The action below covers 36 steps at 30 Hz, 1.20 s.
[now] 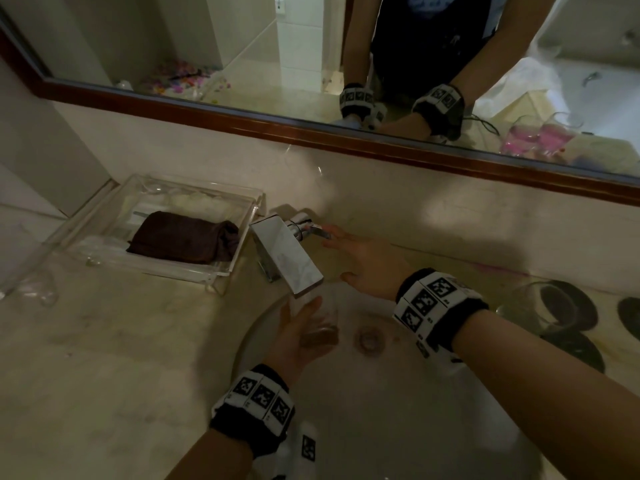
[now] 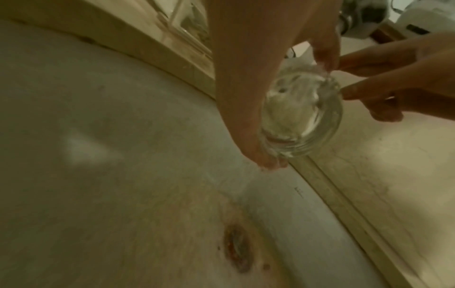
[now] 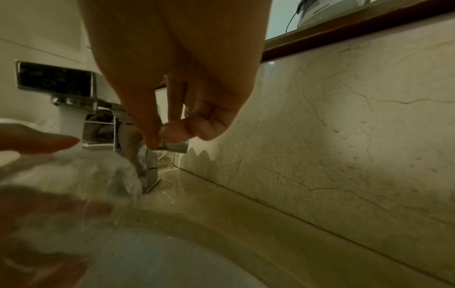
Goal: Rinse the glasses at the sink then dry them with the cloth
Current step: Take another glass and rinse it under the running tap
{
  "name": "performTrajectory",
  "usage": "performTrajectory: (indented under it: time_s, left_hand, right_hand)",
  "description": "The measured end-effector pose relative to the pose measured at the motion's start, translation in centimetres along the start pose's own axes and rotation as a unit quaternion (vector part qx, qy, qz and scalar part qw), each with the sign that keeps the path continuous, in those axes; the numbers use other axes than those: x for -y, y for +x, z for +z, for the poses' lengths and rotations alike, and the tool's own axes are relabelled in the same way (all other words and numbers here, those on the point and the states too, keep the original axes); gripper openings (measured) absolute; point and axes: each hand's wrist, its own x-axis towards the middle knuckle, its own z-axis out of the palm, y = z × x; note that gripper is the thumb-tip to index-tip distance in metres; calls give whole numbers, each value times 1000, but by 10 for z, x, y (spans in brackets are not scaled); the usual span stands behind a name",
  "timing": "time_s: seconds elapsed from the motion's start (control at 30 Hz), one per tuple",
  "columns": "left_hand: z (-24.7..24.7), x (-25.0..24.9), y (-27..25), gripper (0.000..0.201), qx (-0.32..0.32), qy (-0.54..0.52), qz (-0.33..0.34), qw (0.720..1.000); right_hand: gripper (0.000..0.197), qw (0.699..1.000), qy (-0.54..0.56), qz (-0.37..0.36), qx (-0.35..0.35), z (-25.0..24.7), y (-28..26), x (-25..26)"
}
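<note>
A clear glass [image 1: 320,318] is held in my left hand [image 1: 304,327] just below the flat chrome faucet spout [image 1: 289,259], over the sink basin [image 1: 398,410]. In the left wrist view the glass [image 2: 304,117] is frothy with water, and a stream runs off its low side into the basin. My right hand [image 1: 343,254] reaches over to the faucet lever [image 1: 317,232]. Its fingertips [image 3: 154,141] rest on top of the lever [image 3: 176,146], thumb held apart. A dark brown cloth [image 1: 183,242] lies folded in a clear tray [image 1: 221,275] left of the faucet.
Another clear glass [image 1: 535,308] stands on the counter right of the basin, near dark round marks. A clear glass object [image 1: 38,289] sits at the far left counter edge. The drain [image 1: 369,337] lies mid-basin. A wood-framed mirror [image 1: 346,133] runs along the back wall.
</note>
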Motion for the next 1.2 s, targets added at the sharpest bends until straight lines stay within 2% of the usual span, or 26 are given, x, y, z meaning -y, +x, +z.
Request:
performTrajectory:
  time_s: [0.07, 0.1, 0.2, 0.3, 0.4, 0.63, 1.07, 1.2]
  left_hand:
    - [-3, 3, -2, 54, -11, -10, -9, 1000]
    - [-4, 5, -3, 57, -15, -22, -19, 999]
    - [-8, 10, -10, 40, 6, -84, -66, 994]
    - [-12, 15, -13, 35, 45, -133, -89, 986]
    - [-13, 16, -11, 31, -1, -150, -83, 985]
    - [1, 0, -4, 40, -53, -237, -85, 966]
    - [9, -11, 6, 33, -59, -152, -67, 984]
    - [8, -9, 4, 28, -36, -48, -55, 997]
  right_hand:
    - [65, 1000, -8, 5, 8, -1, 0, 1]
    - [65, 1000, -8, 7, 11, -1, 1, 0]
    - [66, 1000, 1, 8, 15, -1, 1, -1]
    - [66, 1000, -3, 10, 19, -1, 1, -1]
    - [66, 1000, -2, 5, 20, -2, 1, -2]
    - [64, 1000, -6, 0, 20, -5, 1, -2]
    - [64, 1000, 18, 2, 19, -5, 1, -1]
    - [64, 999, 23, 15, 38, -9, 2, 0]
